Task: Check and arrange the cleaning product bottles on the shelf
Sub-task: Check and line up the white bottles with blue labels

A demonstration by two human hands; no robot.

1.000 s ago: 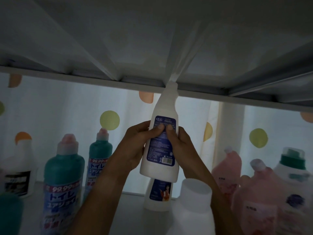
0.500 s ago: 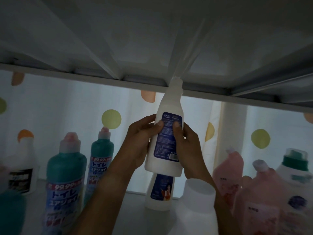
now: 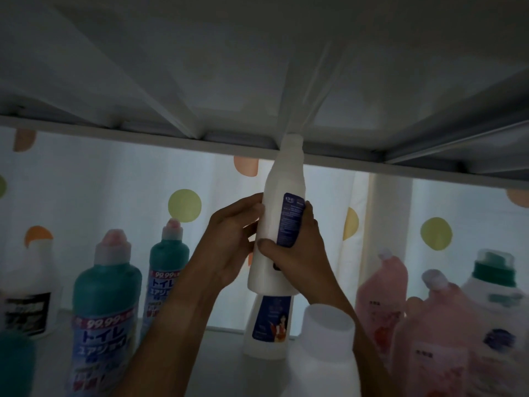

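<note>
A tall white bottle [image 3: 272, 219] with a dark blue label is held upright in the air, its cap almost at the underside of the shelf above. My left hand [image 3: 232, 242] touches its left side with the fingertips. My right hand [image 3: 297, 253] grips it from the right, thumb across the front and fingers over the label. Behind and below it stands a second white bottle [image 3: 269, 328] with a blue picture label on the shelf.
Two teal bottles [image 3: 106, 305] [image 3: 167, 270] with pink caps and a white bottle [image 3: 31, 293] stand at the left. A white cap [image 3: 329, 325] is in front, pink bottles [image 3: 382, 293] [image 3: 438, 339] and a green-capped white one [image 3: 498, 308] at the right. The upper shelf's rail [image 3: 143, 136] hangs low.
The bottle has been turned in my hands, so its blue label now faces right. My right thumb has shifted across the front lower down; the left fingers have slid to the bottle's left edge.
</note>
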